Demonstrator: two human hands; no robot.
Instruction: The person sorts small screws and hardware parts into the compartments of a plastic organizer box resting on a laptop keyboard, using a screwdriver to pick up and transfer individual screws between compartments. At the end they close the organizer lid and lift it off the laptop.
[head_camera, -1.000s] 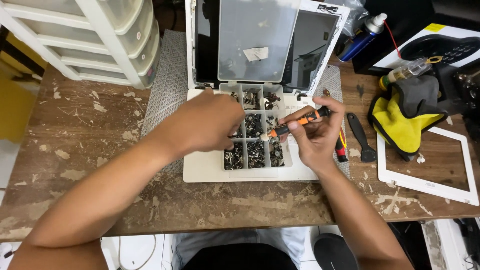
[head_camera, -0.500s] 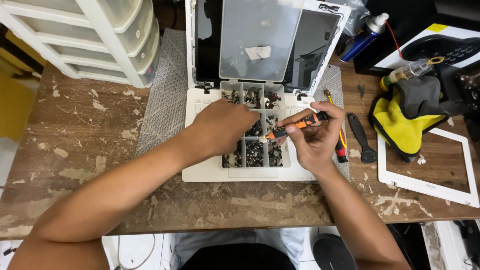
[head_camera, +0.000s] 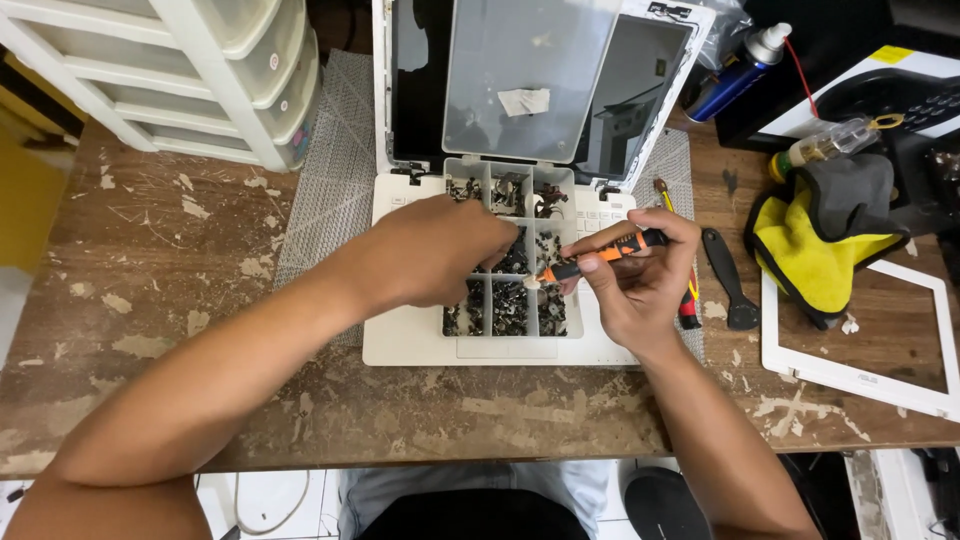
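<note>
- The compartment box (head_camera: 508, 262) of small dark screws sat on the white laptop (head_camera: 420, 335), its clear lid (head_camera: 525, 80) propped upright.
- My left hand (head_camera: 440, 250) dipped into the middle compartments, fingers curled down; I couldn't tell if they pinched anything.
- My right hand (head_camera: 640, 285) gripped the orange screwdriver (head_camera: 600, 257), tip over the box.
- I judged that a nudge could tip the box, scattering screws across the scarred wooden table (head_camera: 150, 280).
</note>
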